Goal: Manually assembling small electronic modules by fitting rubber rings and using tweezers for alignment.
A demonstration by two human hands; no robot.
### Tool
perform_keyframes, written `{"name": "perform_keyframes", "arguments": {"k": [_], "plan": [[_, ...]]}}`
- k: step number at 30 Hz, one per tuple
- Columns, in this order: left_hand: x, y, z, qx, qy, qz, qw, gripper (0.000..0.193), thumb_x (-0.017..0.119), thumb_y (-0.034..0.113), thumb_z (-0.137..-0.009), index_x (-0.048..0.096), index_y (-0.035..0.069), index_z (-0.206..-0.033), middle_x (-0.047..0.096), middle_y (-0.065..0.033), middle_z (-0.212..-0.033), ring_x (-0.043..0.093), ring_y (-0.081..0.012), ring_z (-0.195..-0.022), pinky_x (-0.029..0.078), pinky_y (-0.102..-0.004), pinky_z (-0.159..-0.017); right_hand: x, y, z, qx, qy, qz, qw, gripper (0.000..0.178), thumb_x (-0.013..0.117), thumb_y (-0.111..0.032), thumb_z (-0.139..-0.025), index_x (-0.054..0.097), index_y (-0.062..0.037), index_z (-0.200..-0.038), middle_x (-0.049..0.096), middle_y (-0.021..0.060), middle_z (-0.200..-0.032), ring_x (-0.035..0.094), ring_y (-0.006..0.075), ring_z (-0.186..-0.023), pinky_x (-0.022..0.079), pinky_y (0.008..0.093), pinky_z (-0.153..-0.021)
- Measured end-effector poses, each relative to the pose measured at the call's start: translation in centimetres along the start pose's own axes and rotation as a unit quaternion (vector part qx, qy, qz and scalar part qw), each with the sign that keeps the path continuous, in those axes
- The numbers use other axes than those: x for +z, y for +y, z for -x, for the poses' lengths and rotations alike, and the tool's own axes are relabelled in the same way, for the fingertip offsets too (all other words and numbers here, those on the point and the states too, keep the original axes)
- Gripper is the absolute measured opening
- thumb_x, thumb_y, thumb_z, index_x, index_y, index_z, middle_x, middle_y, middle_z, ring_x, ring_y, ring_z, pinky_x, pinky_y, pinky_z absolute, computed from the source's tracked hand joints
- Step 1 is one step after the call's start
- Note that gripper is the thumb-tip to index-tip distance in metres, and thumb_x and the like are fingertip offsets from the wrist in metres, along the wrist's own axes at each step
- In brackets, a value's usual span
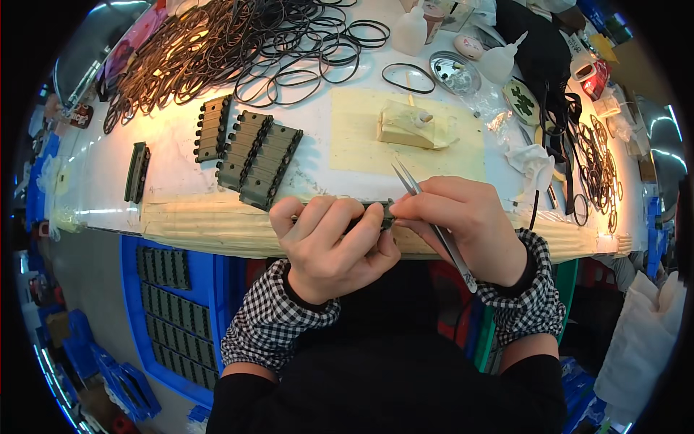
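My left hand (329, 246) is wrapped round a dark green slotted strip (387, 210), whose right end shows past the fingers; most of it is hidden. At that end the fingertips of my right hand (463, 217) pinch together, touching the strip. Metal tweezers (444, 249) lie through my right hand, with their tips pointing up and away and their back end sticking out below the palm. Ahead and to the left of my left hand, similar green strips (262, 155) with dark knobs lie side by side. Another single strip (136, 173) stands farther left.
Black rubber loops (289, 50) pile across the back left. Ahead lies a yellow taped block (416, 124) on a pale yellow sheet (350, 137). White squeeze bottles (410, 30) and a round metal dish (454, 72) stand behind. A blue crate (134, 289) of strips sits below the table's padded edge (195, 224).
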State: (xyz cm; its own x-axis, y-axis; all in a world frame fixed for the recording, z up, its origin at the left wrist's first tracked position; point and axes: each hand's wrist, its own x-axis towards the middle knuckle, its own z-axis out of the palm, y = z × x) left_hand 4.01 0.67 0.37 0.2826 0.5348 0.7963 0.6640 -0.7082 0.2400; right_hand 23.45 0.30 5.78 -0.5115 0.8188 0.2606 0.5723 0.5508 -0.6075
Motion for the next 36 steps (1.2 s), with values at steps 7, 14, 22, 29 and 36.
{"name": "perform_keyframes", "arguments": {"k": [7,14,22,29,36], "plan": [[-0.1,0.0,0.1,-0.006,-0.007,0.009,1.000,0.026,0.069,0.017,-0.053,0.068,0.013,-0.079,0.058,0.0036,-0.071,0.050,-0.0138,-0.064,0.030,-0.0323,-0.073,-0.1,0.1,-0.1,0.002,-0.006,0.001,1.000,0.017,0.066,-0.008,-0.074,0.063,-0.0075,-0.091,0.057,0.0066,-0.076,0.060,0.0271,-0.070,0.048,0.0355,-0.057],[-0.1,0.2,0.2,-0.001,-0.014,0.000,1.000,0.025,0.070,0.018,-0.055,0.067,0.013,-0.079,0.058,0.0034,-0.072,0.050,-0.0139,-0.064,0.030,-0.0319,-0.073,0.4,-0.1,0.3,-0.012,0.020,0.024,0.999,0.017,0.066,-0.010,-0.075,0.062,-0.0079,-0.091,0.055,0.0060,-0.074,0.059,0.0269,-0.068,0.048,0.0358,-0.057],[-2.5,0.6,-0.6,-0.062,-0.078,0.127,0.987,0.027,0.077,0.015,-0.065,0.068,0.010,-0.091,0.062,-0.0007,-0.081,0.057,-0.0181,-0.073,0.038,-0.0335,-0.076,-1.5,0.2,-1.2,-0.065,0.004,-0.079,0.995,0.009,0.069,-0.010,-0.081,0.064,-0.0053,-0.087,0.061,0.0070,-0.077,0.062,0.0252,-0.072,0.049,0.0331,-0.062],[-3.1,0.5,0.1,-0.173,-0.058,0.244,0.952,0.035,0.075,-0.004,-0.063,0.068,0.002,-0.097,0.064,-0.0062,-0.080,0.059,-0.0230,-0.073,0.045,-0.0329,-0.069,-3.0,0.2,-1.4,-0.048,0.005,-0.113,0.992,0.010,0.072,-0.009,-0.082,0.065,-0.0035,-0.086,0.065,0.0079,-0.079,0.063,0.0237,-0.072,0.049,0.0314,-0.065],[-2.9,1.8,1.0,-0.143,0.034,0.237,0.960,0.039,0.075,-0.010,-0.061,0.068,-0.001,-0.098,0.062,-0.0086,-0.077,0.059,-0.0167,-0.068,0.046,-0.0254,-0.058,-1.8,0.2,-1.6,-0.019,0.059,-0.173,0.983,0.008,0.070,-0.004,-0.084,0.068,-0.0019,-0.092,0.070,0.0083,-0.087,0.066,0.0188,-0.078,0.051,0.0293,-0.070]]}}
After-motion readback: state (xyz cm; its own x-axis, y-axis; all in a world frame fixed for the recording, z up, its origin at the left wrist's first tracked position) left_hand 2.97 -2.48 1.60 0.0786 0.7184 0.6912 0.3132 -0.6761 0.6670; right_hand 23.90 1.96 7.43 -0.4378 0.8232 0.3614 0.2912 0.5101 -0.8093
